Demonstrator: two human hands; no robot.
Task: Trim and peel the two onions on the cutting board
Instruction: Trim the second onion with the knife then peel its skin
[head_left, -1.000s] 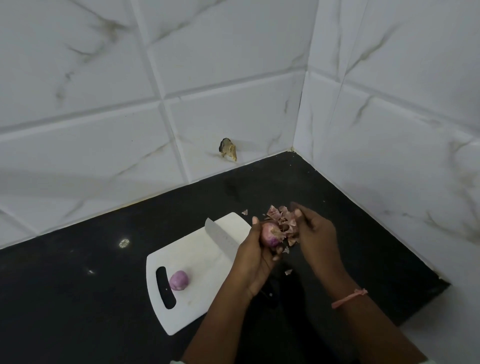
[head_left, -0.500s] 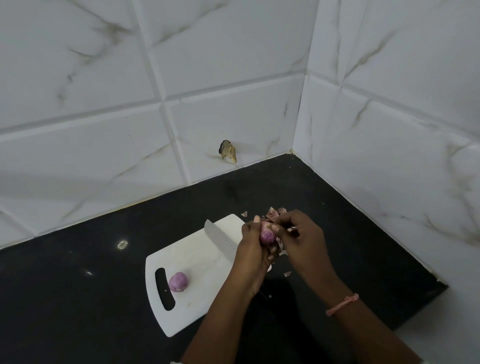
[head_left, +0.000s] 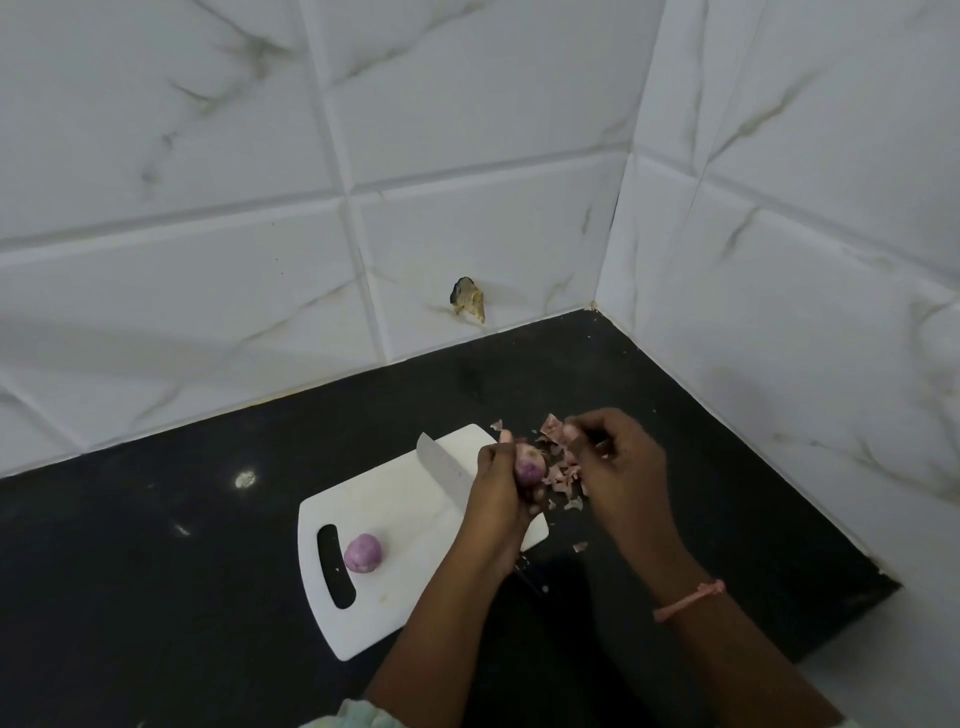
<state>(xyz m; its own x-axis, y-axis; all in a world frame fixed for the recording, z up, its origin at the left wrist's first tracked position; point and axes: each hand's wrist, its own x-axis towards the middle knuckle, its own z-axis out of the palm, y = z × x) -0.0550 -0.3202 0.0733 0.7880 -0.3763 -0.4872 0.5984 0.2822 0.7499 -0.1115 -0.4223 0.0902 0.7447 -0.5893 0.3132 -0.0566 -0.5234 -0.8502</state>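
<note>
Since a moment ago my right hand (head_left: 618, 467) has drawn off the onion (head_left: 530, 464), pinching what looks like skin, while my left hand (head_left: 498, 493) grips it above the cutting board (head_left: 395, 519); peel in small strips.

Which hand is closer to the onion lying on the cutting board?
Left. The left hand is over the board's right part, nearer the lying onion; the right hand is farther right, beyond the board's edge.
</note>
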